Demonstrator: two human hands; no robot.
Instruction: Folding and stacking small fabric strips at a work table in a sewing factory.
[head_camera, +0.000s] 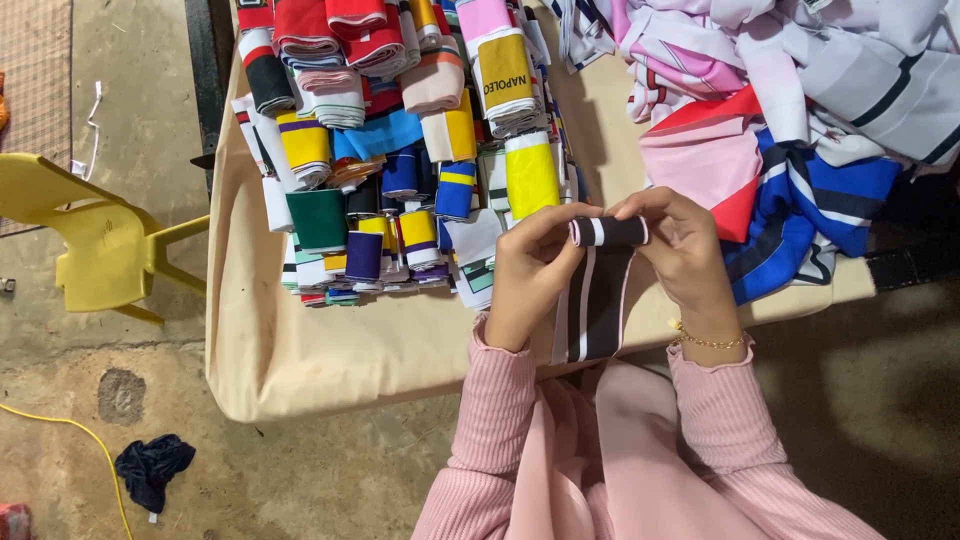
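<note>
Both my hands hold one striped fabric strip (598, 300), black with white and pink stripes. Its top end is wound into a small roll (610, 231), and the loose tail hangs down over the table's near edge. My left hand (530, 275) pinches the roll's left end. My right hand (680, 250), with a gold bracelet at the wrist, grips the roll's right end. I wear pink ribbed sleeves.
A beige-covered table (300, 340) carries a pile of several rolled colourful strips (390, 150) to the left and a heap of loose striped fabric (800, 110) to the right. A yellow plastic chair (95, 240) stands on the concrete floor at left, with a dark rag (150, 468) and a yellow cable (80, 430) below it.
</note>
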